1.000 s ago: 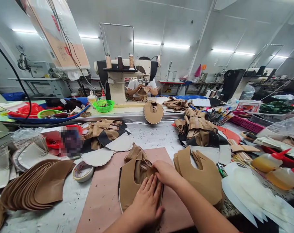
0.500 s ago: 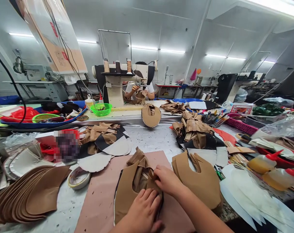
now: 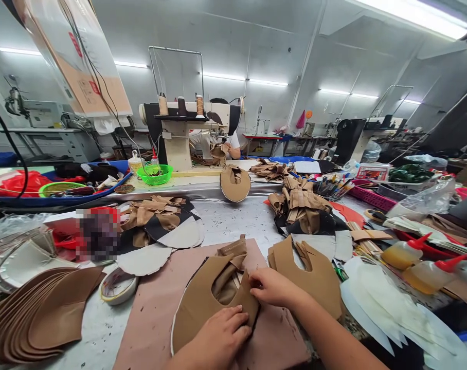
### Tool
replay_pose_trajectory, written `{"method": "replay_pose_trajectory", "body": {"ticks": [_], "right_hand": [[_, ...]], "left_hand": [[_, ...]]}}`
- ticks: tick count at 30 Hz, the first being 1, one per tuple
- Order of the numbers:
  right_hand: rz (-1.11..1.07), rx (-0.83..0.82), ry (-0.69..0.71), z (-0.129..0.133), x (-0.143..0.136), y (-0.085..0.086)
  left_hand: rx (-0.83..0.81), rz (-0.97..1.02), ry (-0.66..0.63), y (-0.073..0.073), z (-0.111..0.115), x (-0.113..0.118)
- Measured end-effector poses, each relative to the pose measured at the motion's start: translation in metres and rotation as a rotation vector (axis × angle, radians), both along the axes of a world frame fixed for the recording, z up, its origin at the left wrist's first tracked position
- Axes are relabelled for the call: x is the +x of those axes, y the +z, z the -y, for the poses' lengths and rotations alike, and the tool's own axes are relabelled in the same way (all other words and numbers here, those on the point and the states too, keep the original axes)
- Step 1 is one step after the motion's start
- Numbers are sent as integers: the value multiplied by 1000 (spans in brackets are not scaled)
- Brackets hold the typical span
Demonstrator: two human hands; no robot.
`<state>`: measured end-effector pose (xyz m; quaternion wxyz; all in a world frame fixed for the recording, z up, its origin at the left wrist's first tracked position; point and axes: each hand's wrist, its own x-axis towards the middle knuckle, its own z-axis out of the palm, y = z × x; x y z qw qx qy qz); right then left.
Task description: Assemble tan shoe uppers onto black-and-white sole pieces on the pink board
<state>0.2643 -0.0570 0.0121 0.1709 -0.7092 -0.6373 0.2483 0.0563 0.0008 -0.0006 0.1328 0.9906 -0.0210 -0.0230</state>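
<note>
A brown U-shaped piece (image 3: 195,298) with a pale and dark outer edge lies on a pinkish-brown mat (image 3: 141,318). Folded brown strips (image 3: 231,254) stick up from its notch. My left hand (image 3: 221,334) rests on the lower part of the piece, fingers stretched over its surface. At the right arm of the piece, my right hand (image 3: 270,288) has its fingers curled and pinched on the edge. The exact grip of those fingertips is partly hidden. Right beside this hand sits a stack of similar brown U-shaped pieces (image 3: 314,282).
A fanned stack of brown panels (image 3: 52,313) and a tape roll (image 3: 118,285) lie left. Pale sheets (image 3: 388,298) and glue bottles (image 3: 405,252) stand right. Ahead are piles of sewn brown parts (image 3: 303,205), a green basket (image 3: 154,174) and a sewing machine (image 3: 183,133) with a person behind.
My left hand has flattened and slid left, away from the edge. My right hand has moved slightly down along the right arm. The U-shaped piece has turned slightly, and the view has shifted right.
</note>
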Motion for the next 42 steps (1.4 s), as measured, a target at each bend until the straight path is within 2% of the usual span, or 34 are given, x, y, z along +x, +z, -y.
{"method": "replay_pose_trajectory", "body": {"ticks": [2, 4, 8, 12, 16, 20, 25, 31, 35, 38, 42], "right_hand": [[-11, -7, -15, -6, 1, -4], [-57, -32, -33, -13, 2, -9], [-144, -55, -74, -24, 7, -15], [-125, -44, -99, -36, 13, -16], [-98, -70, -112, -46, 20, -15], [-88, -71, -143, -50, 21, -14], [-90, -68, -157, -48, 21, -14], [-83, -68, -164, -50, 24, -21], [-53, -49, -179, -50, 23, -23], [7, 25, -245, -39, 15, -18], [72, 243, -369, -7, -6, -16]], "left_hand": [[32, 34, 63, 0, 1, 8], [101, 74, 121, -5, 1, 18], [191, 166, 96, -19, -3, 29], [223, 197, 72, -18, -9, 26], [194, 107, 50, -13, -13, 27], [110, 17, 66, -15, -15, 32], [71, -36, 113, -18, -17, 35], [54, -90, 127, -10, -16, 42], [83, -96, 144, -9, -11, 47], [111, -66, 176, -13, -7, 48], [172, -20, 205, -26, -2, 47]]}}
